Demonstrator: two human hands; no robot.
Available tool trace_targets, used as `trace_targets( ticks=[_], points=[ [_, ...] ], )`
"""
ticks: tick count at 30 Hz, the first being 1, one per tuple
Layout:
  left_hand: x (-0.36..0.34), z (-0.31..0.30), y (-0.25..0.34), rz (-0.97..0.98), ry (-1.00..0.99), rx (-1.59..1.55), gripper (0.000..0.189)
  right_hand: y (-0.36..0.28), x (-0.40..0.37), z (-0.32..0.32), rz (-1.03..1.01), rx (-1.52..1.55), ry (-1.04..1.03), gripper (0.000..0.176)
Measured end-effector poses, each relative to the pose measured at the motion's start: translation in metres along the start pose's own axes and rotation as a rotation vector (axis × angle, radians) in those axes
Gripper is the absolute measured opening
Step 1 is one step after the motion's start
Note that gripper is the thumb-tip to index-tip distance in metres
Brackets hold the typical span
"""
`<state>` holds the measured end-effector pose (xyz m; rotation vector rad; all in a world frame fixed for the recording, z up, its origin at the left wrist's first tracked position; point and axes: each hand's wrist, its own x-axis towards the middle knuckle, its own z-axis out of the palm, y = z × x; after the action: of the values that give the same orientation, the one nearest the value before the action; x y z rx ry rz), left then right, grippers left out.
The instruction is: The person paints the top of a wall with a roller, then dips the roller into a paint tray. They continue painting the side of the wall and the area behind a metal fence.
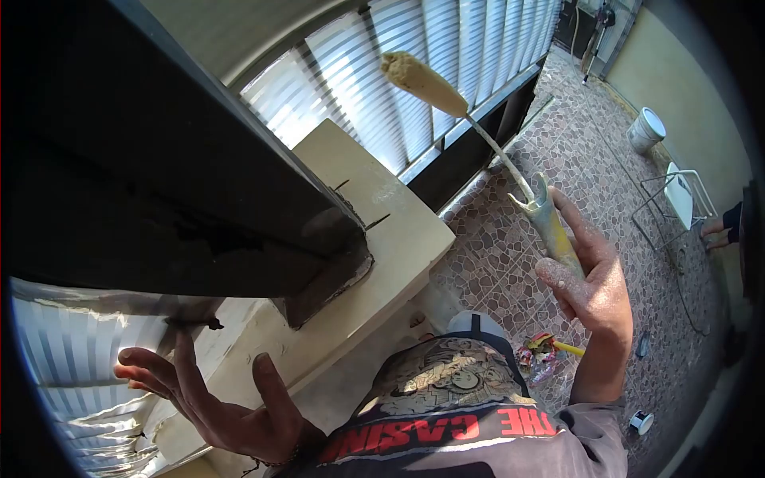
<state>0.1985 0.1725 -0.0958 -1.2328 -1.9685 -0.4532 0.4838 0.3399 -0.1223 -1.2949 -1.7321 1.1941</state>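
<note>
A small paint roller is in my right hand (590, 279), with my fingers wrapped round its worn yellow and grey handle (548, 223). From the handle a thin metal rod (500, 155) runs up to the cream roller sleeve (426, 84), which is raised in front of the corrugated panels. Whitish dust or paint marks my right fingers. My left hand (231, 406) is spread, palm partly up, and holds nothing. Its fingertips are near the underside of a dark metal post (199, 183), beside a cream ledge (398, 247).
Translucent corrugated panels (358, 72) line the far side. On the stone-patterned floor (510, 271) stand a white bucket (646, 130) and a white folding chair (680, 197). A colourful bundle (540, 352) with a yellow stick lies near my body. Another person's hand (715, 231) shows at the right edge.
</note>
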Motion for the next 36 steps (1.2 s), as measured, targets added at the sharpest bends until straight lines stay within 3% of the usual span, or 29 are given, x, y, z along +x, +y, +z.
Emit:
trace_targets(
  ticks=[2, 3, 8, 9, 12, 16, 17, 19, 20, 21, 22, 23, 27, 28, 30, 32, 33, 35, 36],
  points=[
    [0.0, 0.002, 0.002, -0.001, 0.041, 0.006, 0.062, 0.034, 0.008, -0.001, 0.146, 0.51, -0.19, 0.079],
    [0.001, 0.001, 0.006, -0.018, 0.042, 0.006, 0.062, 0.057, 0.016, -0.002, 0.126, 0.645, -0.273, 0.085],
    [0.008, 0.002, 0.021, -0.084, 0.186, -0.069, 0.048, 0.12, 0.064, 0.012, 0.057, 1.12, -0.617, 0.075],
    [0.01, 0.002, 0.024, -0.095, 0.213, -0.059, 0.045, 0.123, 0.076, 0.012, 0.063, 1.11, -0.657, 0.075],
    [0.013, -0.005, 0.021, -0.057, 0.238, 0.078, 0.043, 0.133, 0.12, 0.012, 0.04, 0.665, -0.559, 0.068],
    [0.019, -0.009, 0.05, -0.094, 0.273, 0.131, 0.034, 0.165, 0.183, -0.008, -0.024, 0.415, -0.73, 0.065],
    [0.026, -0.005, 0.063, -0.121, 0.249, 0.191, 0.031, 0.179, 0.203, -0.016, -0.005, 0.365, -0.795, 0.064],
    [0.047, 0.018, 0.098, -0.323, 0.487, -0.002, 0.028, 0.182, 0.232, -0.03, 0.004, 0.335, -0.913, 0.063],
    [0.056, 0.014, 0.108, -0.396, 0.497, 0.012, 0.029, 0.187, 0.25, -0.042, -0.092, 0.144, -0.978, 0.063],
    [0.069, 0.008, 0.114, -0.445, 0.519, 0.019, 0.031, 0.193, 0.266, -0.047, -0.098, 0.163, -1.038, 0.063],
    [0.071, -0.002, 0.106, -0.334, 0.497, 0.25, 0.032, 0.201, 0.28, -0.05, -0.209, 0.126, -1.082, 0.063],
    [0.097, 0.002, 0.12, -0.47, 0.657, -0.068, 0.034, 0.208, 0.289, -0.053, -0.313, 0.089, -1.118, 0.063],
    [0.113, -0.038, 0.1, -0.35, 0.428, 0.223, 0.038, 0.227, 0.312, -0.048, -0.351, 0.119, -1.238, 0.064],
    [0.117, -0.043, 0.1, -0.417, 0.462, 0.123, 0.04, 0.21, 0.312, -0.048, -0.179, 0.158, -1.3, 0.066],
    [0.124, -0.058, 0.094, -0.481, 0.49, 0.037, 0.043, 0.23, 0.32, -0.033, -0.158, 0.182, -1.35, 0.068],
    [0.139, -0.063, 0.101, -0.396, 0.379, 0.52, 0.047, 0.231, 0.327, -0.023, -0.12, 0.241, -1.38, 0.069],
    [0.142, -0.062, 0.107, -0.263, 0.353, 0.867, 0.05, 0.229, 0.331, -0.018, -0.14, 0.265, -1.379, 0.07],
    [0.148, -0.083, 0.101, -0.345, 0.344, 0.959, 0.044, 0.224, 0.346, -0.005, -0.155, 0.257, -1.423, 0.071],
    [0.143, -0.125, 0.073, -0.103, 0.223, 1.212, 0.033, 0.218, 0.352, 0.002, -0.199, 0.253, -1.432, 0.072]
  ],
)
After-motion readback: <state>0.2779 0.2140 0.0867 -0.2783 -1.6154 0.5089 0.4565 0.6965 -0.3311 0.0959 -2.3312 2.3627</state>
